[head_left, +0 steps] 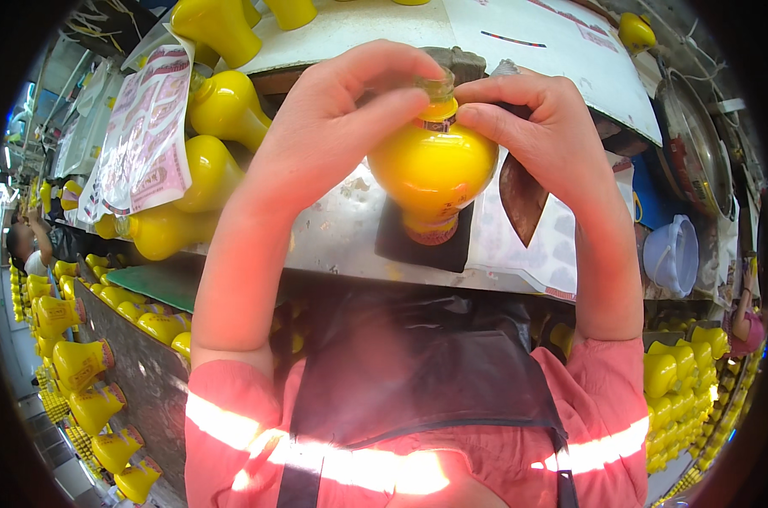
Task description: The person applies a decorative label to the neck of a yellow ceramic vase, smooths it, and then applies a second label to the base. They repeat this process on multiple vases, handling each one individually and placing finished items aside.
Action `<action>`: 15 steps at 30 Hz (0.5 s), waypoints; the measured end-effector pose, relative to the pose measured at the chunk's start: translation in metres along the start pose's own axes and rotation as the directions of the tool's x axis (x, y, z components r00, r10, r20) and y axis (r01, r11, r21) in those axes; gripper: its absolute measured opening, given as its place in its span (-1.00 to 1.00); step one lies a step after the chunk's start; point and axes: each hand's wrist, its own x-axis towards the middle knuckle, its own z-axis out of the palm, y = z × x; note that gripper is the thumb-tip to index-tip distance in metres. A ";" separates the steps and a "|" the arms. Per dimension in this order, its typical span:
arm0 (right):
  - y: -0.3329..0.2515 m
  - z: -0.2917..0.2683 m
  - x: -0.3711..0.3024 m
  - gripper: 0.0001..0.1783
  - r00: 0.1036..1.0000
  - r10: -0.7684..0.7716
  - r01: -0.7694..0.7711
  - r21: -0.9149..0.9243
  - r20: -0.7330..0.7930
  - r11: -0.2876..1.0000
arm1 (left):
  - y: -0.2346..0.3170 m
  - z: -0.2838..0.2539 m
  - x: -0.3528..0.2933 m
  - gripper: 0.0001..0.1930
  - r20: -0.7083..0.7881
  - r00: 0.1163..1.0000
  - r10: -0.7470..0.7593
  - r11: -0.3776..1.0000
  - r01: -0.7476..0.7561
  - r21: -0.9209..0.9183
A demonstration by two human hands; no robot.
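A glossy yellow bottle (435,165) with a clear glass mouth (437,87) is upright at the middle of the bench, its foot over a dark mat (401,237). A narrow patterned band (437,124) circles the base of its neck. My left hand (342,114) has thumb and fingers curled closed around the neck from the left. From the right, my right hand (541,123) presses thumb and forefinger together against the neck beside the band. Whether any small strip is between those fingers I cannot tell. Below that hand lies a brown, pointed, leaf-shaped blade (521,199).
Yellow bottles (227,106) lie at the left, partly under a pink-printed sheet (157,140). Another printed sheet (528,245) covers the bench at right. A pale bucket (672,254) stands farther right. Rows of yellow bottles (83,364) flank the bench; other people are at both edges.
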 end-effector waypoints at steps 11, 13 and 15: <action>0.002 0.002 0.009 -0.74 0.993 0.109 -0.111 0.074 0.036 0.991 | 0.001 -0.002 -0.005 -0.63 -0.019 0.995 0.094 0.942 -0.083 0.325; 0.004 0.004 0.010 -0.70 0.998 0.058 -0.058 0.078 0.000 0.995 | 0.000 0.001 -0.005 -0.65 -0.048 0.992 0.116 0.948 -0.096 0.305; 0.006 0.006 0.011 -0.68 0.999 0.038 -0.036 0.084 -0.018 0.996 | 0.000 0.003 -0.006 -0.65 -0.071 0.988 0.134 0.947 -0.107 0.304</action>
